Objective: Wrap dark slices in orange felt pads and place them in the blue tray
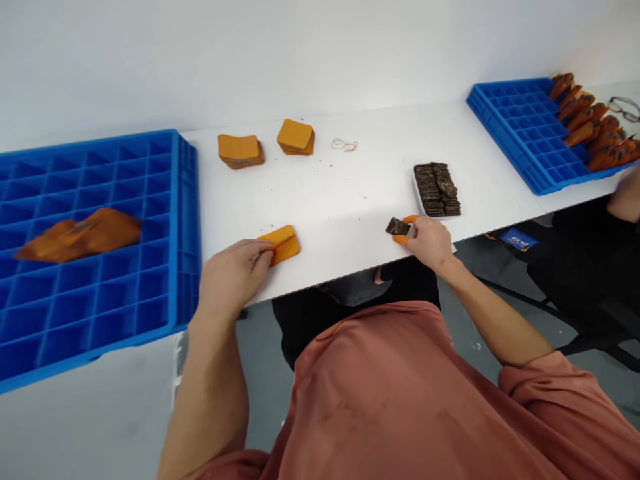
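Observation:
My left hand (237,273) pinches a small orange pouch (285,245) at the table's front edge; its flap side faces up. Between the thumb and finger of my right hand (430,241) is a thin dark brown pressed square (397,227), held just over the table. Orange covers sit on those two fingertips. Right behind that hand stands a white tray (418,193) packed with rows of similar dark squares (437,189). Two stacks of orange pouches, a left stack (241,151) and a right stack (296,137), lie toward the wall.
A blue compartment crate (185,233) at left holds a crumpled orange item (83,235). Another blue crate (515,133) at far right has several orange bundles (590,123). Near the wall lie thin loops of string (344,145). Glasses (624,108) and a person's arm (627,195) show at right.

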The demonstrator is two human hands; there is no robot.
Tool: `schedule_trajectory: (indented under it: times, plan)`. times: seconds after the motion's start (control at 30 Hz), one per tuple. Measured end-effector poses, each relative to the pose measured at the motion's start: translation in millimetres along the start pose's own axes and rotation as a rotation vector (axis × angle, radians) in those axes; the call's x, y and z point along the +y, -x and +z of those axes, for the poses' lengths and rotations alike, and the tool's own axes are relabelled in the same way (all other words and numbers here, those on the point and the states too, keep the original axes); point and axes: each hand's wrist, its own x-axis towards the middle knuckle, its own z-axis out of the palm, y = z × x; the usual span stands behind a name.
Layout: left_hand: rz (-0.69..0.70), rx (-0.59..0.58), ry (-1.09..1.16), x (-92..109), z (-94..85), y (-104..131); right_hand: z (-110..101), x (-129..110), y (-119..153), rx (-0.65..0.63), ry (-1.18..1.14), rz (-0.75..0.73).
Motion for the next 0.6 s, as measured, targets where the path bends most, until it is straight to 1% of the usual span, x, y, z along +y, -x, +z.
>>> schedule_trajectory:
  times: [0.07, 0.23, 0.33, 0.43, 0.5, 0.6]
  plan:
    - [0.013, 0.006, 0.014, -1, 1.8, 0, 3, 1, 2, 0.039, -0.025, -0.014]
    - [0.029, 0.034, 0.028, -4, 6.8, 1, 17, 6, 13, 0.189, -0.092, -0.103]
    - [0.011, 0.054, 0.037, -5, 7.5, 1, 25, 14, 15, 0.257, -0.241, -0.152]
    - [-0.021, 0.05, 0.032, -6, 6.8, 1, 30, 23, 13, 0.321, -0.409, -0.201]
    - [-0.025, 0.043, 0.025, -6, 6.0, 1, 32, 27, 12, 0.343, -0.481, -0.221]
    - [-0.017, 0.04, 0.03, -5, 4.8, 1, 34, 29, 14, 0.306, -0.545, -0.223]
